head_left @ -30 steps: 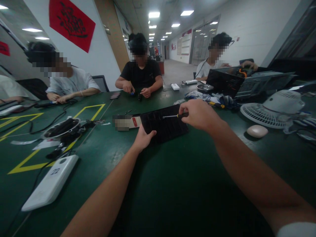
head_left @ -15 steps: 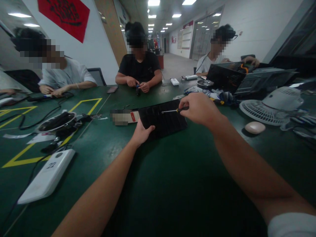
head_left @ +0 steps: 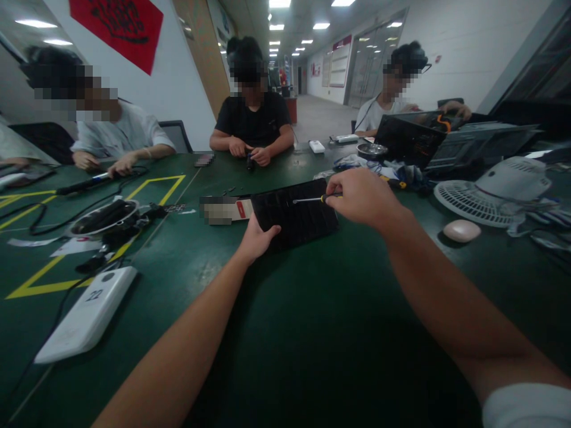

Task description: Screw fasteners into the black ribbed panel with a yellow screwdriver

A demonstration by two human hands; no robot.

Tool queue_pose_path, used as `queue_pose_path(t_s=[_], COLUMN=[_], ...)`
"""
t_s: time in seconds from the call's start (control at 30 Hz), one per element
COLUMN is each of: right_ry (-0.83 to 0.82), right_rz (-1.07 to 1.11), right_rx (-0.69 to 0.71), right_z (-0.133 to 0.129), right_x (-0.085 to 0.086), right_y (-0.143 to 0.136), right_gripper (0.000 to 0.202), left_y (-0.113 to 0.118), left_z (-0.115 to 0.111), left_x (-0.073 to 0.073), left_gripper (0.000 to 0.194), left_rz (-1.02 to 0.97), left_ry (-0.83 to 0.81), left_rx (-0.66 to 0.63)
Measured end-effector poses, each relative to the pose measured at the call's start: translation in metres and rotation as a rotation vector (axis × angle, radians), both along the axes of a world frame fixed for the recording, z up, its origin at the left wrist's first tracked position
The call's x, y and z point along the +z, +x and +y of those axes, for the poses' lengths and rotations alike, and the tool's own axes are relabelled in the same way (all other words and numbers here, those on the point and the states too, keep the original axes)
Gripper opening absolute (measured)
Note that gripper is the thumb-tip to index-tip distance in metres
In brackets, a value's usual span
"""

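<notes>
Black in the head view, the panel stretches side to side above the green table, its left end in the left hand, the nearer one: thumb on top, other fingers hidden. The right hand has its fingers closed around the screwdriver, whose shaft points left across the panel; tip contact cannot be told. One panel, one screwdriver, one fan, one pale mouse.

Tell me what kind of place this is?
It looks like a workshop or repair room: there's a big green table, a screwdriver in the right hand, and an opened-up machine across the table.
</notes>
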State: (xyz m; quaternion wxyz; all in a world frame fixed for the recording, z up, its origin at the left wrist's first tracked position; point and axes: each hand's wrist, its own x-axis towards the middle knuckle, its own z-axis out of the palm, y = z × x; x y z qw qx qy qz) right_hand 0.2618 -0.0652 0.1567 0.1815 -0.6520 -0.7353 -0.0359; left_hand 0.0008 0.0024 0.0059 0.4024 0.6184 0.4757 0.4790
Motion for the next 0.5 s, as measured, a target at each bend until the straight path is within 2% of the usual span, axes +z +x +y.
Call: queue_pose_path(t_s=[0.33,0.5], right_ry=[-0.068,-0.04], right_rz=[-0.046,-0.012], right_rx=[0.042,0.09], right_z=[0.0013,0.0034], right_x=[0.001,-0.0016], right_y=[0.0014,0.0034], right_gripper=[0.023,0.018], left_y=[0.0001,-0.0006], left_z=[0.0012,0.0031], left_x=[-0.0013,-0.0037], left_gripper=[0.077,0.076], left_rz=[0.013,0.008], left_ry=[0.0,0.016], left_rx=[0.009,0.01])
